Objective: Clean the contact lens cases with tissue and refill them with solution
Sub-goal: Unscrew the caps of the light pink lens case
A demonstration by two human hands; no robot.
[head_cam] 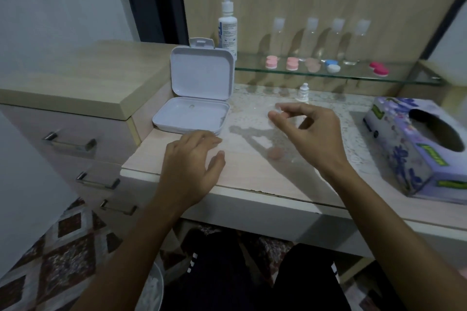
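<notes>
Progress looks slight, judging by how things lie. Contact lens cases sit in a row on the glass shelf (341, 78): two pink cases (271, 62) (292, 63), a pale brownish one (312, 65), a blue and white one (332, 66) and a deep pink one (378, 69), all apparently capped and well apart from the hands. The big solution bottle (227, 26) stands upright with its cap on at the shelf's left end, behind the open white box (195, 91), whose tray looks bare. A small dropper bottle (303, 92) stands on the desk (252, 171) just beyond the right hand. The tissue box (417, 146) lies at the desk's right edge with no tissue pulled through its opening.

The left hand (192, 166) hovers low over the desk's front edge, fingers loosely spread and holding nothing. The right hand (310, 134) is raised above the desk with thumb and forefinger drawn close together; something small and clear may be pinched there, but the blur leaves it uncertain. A faint round brownish spot (276, 153) shows on the desk between the hands, possibly a reflection.

By this evidence, wiping and refilling are both still ahead.
</notes>
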